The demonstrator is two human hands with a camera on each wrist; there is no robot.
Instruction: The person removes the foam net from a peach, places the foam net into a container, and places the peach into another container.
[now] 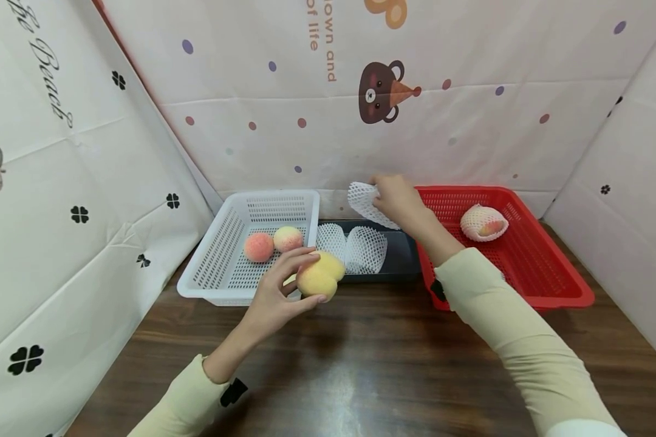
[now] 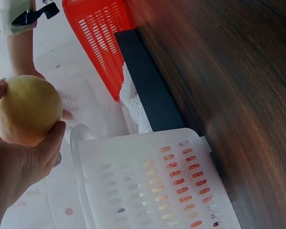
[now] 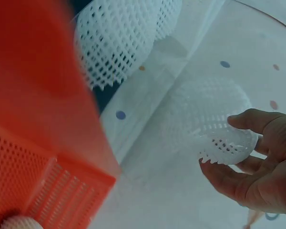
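My left hand (image 1: 276, 291) grips a yellow peach (image 1: 321, 276) between thumb and fingers, above the near right corner of the white basket (image 1: 197, 282). The left wrist view shows the same peach (image 2: 28, 109) up close. A white foam fruit net (image 3: 212, 124) is pinched at its rim by my right hand (image 3: 267, 162), its mouth partly spread. In the head view that hand is raised over the black tray (image 1: 401, 255), where more foam nets (image 1: 366, 250) lie. Two peaches (image 1: 259, 247) sit in the white basket.
At the right stands a red basket (image 1: 546, 273) holding a peach in a foam net (image 1: 483, 223). The black tray lies between the two baskets. All stand on a dark wooden table (image 1: 361, 364), with patterned cloth walls (image 1: 284, 145) behind and at the sides.
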